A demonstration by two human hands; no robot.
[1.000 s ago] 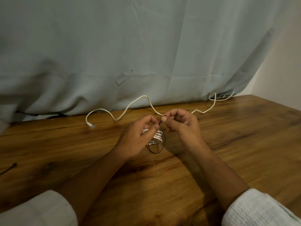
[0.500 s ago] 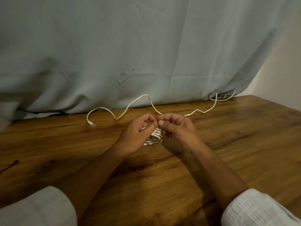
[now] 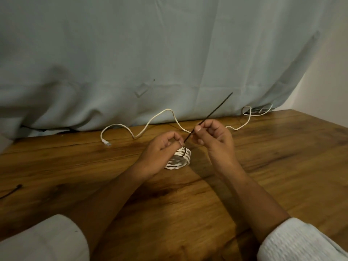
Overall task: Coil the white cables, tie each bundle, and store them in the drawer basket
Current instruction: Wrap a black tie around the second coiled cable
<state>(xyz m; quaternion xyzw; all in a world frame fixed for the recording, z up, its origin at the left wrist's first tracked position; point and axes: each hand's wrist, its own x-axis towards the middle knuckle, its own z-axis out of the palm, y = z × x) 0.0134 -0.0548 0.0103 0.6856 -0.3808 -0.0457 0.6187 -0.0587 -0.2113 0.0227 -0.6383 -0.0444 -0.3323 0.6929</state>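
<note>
A whitish, smooth left sleeve (image 3: 42,240) and a whitish, ribbed-knit right sleeve (image 3: 299,242) stop short of bare forearms; the right grip (image 3: 214,140) has short-trimmed nails.

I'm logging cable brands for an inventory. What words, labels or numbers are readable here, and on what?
None: no text reads anywhere in this view.
Coiled white cable: no print visible.
Loose white cable and its plug: too small to show any marking.
Black tie: plain.
Cloth backdrop and wooden table: no writing or signs.
</note>
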